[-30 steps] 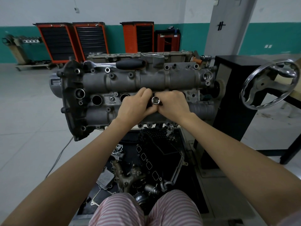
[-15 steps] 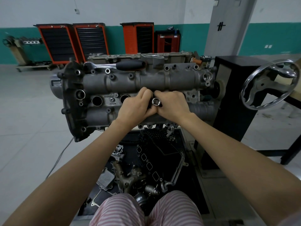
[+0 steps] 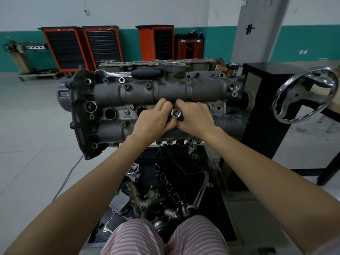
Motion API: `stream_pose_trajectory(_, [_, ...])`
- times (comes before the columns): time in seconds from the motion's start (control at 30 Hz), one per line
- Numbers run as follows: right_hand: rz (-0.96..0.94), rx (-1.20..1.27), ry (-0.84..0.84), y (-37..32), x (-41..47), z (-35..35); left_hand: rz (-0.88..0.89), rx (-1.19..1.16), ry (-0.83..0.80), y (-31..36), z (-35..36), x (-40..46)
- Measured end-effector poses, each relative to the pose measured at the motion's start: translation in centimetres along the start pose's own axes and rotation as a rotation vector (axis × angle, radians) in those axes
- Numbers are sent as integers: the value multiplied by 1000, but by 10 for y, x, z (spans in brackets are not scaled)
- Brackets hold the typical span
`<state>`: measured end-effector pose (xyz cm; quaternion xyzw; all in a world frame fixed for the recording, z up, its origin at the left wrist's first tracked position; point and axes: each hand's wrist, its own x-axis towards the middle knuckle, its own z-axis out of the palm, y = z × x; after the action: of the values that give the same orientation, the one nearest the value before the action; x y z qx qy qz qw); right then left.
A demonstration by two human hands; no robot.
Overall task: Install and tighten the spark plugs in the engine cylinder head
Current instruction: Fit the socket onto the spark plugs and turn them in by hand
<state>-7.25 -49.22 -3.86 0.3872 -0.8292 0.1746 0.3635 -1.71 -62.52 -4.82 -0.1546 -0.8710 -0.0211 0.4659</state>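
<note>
I see orange tool cabinets (image 3: 103,46) along the teal wall, a chrome handwheel (image 3: 304,94) at right, loose engine parts (image 3: 147,197) on the floor below.

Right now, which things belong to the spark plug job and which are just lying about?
In use: socket held by left hand and right hand; cylinder head; ratchet.
Lying about: handwheel, tool cabinets, loose parts below.

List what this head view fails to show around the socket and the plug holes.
- Spark plug: none visible; both hands, left hand and right hand, cover the hole under the socket.
- Socket's lower end: hidden by fingers.
- Open plug holes: too dark inside.
- Ratchet head: blurred.
</note>
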Motion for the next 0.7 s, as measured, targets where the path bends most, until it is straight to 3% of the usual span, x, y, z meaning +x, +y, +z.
stream_pose_trajectory(0.23, [-54, -13, 90, -3, -2, -4, -5, 21, 39, -2, 3, 0])
stream_pose_trajectory(0.7, [-60, -45, 28, -2, -2, -3, 21, -64, 42, -1, 2, -1])
